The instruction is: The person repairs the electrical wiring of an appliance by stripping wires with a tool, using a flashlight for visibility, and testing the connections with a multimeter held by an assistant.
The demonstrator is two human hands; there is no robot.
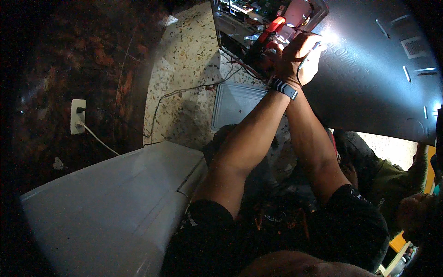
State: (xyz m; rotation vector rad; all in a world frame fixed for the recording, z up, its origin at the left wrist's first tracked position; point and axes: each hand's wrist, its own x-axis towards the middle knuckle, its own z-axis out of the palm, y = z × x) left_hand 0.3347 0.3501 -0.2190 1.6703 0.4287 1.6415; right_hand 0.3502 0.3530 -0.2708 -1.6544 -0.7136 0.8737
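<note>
Metal-cased unit (369, 87), dark and slotted, fills the upper right of the head view, circuit boards (249, 10) bared at its left, presumably turned that way for access. Both hands (303, 60) meet there, overlapping; whether either is open or gripping cannot be told. A red tool (273, 28) lies just beside their fingers, and a thin dark lead (301, 69) loops across them. Bright light on the casing likely helps sight. A co-worker's olive sleeve (413, 173) reaches its lower edge, perhaps steadying it. Loose cable (177, 90), grey tray (235, 104) and white panel (115, 203) crowd the left.
</note>
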